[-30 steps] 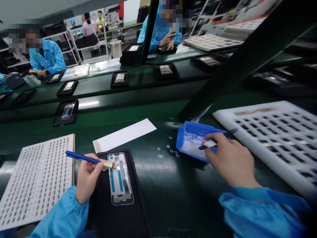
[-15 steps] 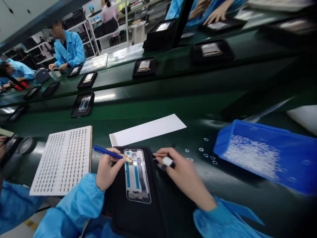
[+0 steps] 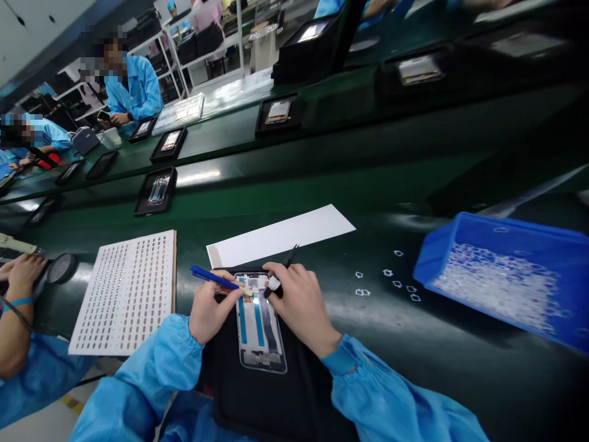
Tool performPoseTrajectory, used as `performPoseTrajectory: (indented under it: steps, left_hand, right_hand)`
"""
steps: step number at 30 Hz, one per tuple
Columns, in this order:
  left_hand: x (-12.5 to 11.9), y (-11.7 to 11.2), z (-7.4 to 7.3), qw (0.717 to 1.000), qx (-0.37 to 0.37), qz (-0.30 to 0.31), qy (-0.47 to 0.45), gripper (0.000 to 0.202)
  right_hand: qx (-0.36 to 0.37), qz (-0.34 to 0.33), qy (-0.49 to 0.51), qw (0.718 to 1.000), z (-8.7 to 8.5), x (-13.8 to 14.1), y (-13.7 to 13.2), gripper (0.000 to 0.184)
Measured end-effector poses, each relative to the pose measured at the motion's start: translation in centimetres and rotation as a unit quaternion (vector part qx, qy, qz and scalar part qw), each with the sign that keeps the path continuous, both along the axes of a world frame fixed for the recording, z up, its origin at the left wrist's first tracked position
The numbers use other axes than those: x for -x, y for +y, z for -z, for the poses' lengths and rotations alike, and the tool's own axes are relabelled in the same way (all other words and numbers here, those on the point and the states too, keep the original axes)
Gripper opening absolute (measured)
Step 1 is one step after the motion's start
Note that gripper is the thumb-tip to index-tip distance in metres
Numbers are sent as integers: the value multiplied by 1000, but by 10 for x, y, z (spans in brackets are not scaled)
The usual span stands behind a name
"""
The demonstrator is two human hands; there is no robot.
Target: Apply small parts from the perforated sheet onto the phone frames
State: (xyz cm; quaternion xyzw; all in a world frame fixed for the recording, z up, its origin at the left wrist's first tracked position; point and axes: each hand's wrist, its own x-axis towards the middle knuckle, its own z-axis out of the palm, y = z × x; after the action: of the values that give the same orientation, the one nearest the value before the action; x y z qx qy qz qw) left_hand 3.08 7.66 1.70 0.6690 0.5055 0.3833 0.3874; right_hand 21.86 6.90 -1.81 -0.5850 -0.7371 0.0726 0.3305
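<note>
A phone frame [image 3: 262, 337] with blue strips lies in a black tray [image 3: 257, 402] directly before me. My left hand [image 3: 211, 310] is closed on a blue pen-like tool [image 3: 209, 276], whose cream tip rests at the upper part of the frame. Closed over the frame's upper right edge, my right hand [image 3: 301, 304] grips dark tweezers [image 3: 292, 254], their points facing away from me. A small black-and-white piece [image 3: 274, 285] shows at its fingers, pointing down toward the frame; its kind is unclear.
Left of the tray lies a perforated white board [image 3: 124, 294]. A white strip [image 3: 285, 233] lies beyond the tray. At right, a blue bin [image 3: 515, 230] holds many small clear rings, with several loose rings [image 3: 388, 272] beside it. A co-worker's hand [image 3: 23, 273] is at far left.
My right hand has come left from beside the tray to over the phone frame's upper part, and the tweezers' points now show. My left hand keeps the blue tool at the frame.
</note>
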Motion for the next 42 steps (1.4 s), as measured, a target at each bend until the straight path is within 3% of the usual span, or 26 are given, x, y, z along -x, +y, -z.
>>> performPoseTrajectory:
  steps: [10,20,33,42]
  left_hand:
    - [-2,-6,-5,997,6,47,59,16]
    - [-10,-6,-7,972,-73,107,197,12]
    - [-11,-7,-6,962,-93,115,228,15]
    - [-14,-13,-7,929,-147,168,294,19]
  right_hand:
    - [8,-45,10,999,0,2,-39,41]
    - [56,-63,89,992,0,-4,-41,37]
    - [66,-67,86,992,-1,-4,-43,39]
    - [62,-61,85,993,1,-4,-44,45]
